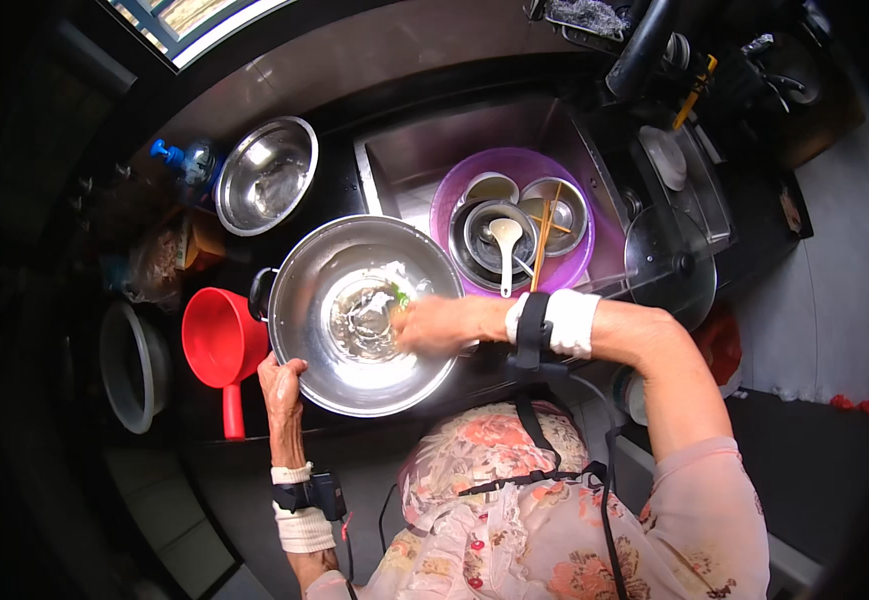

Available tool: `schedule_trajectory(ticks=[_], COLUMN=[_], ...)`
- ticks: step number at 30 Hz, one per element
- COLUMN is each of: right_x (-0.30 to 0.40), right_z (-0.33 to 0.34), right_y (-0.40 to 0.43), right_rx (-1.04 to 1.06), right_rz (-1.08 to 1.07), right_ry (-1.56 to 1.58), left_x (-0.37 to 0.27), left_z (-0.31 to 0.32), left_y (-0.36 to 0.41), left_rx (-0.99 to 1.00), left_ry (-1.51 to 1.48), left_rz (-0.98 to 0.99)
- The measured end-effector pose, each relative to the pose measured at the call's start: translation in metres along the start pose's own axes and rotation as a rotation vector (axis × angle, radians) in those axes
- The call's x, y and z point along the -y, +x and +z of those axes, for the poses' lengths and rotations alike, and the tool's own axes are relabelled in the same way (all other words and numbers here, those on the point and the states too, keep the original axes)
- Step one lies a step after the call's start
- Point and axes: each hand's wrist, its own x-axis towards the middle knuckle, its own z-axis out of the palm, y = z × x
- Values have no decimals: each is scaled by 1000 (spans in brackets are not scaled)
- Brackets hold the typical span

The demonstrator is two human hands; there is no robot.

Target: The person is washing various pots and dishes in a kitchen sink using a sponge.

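Note:
A wide stainless steel pan (434,270) with a black side handle stands before me at the sink's left edge, shallow water in its bottom. My left hand (282,379) grips its rim at the lower left, thumb over the edge. Inside the pan, at the right of the water, is my right hand (434,324), blurred; something green and yellowish shows by its fingertips, though what it holds is unclear. A purple plastic basin (513,161) in the sink holds metal bowls, a white ladle (506,234) and wooden chopsticks (543,244).
A red plastic dipper (213,337) stands left of the pan. Behind it leans a steel bowl (266,176) near a blue pump bottle (172,154). A grey basin (138,367) is at far left. A glass lid (671,270) lies right of the sink (404,161), beside a dish rack.

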Motion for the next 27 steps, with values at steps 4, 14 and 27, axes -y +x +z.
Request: schedule_trajectory(ticks=[4,14,27], right_x=[-25,-63,-111], right_z=[-61,-73,-84], right_y=[-17,-33,-145], right_rx=[-101,-357,-231], right_rz=[56,11,701], right_ry=[-425,-339,-29], left_x=[-32,-57,-32], left_z=[43,168,232], left_y=[-21,13,63], left_rx=[36,46,22], left_ry=[-13,41,354], left_rz=[18,171,182])
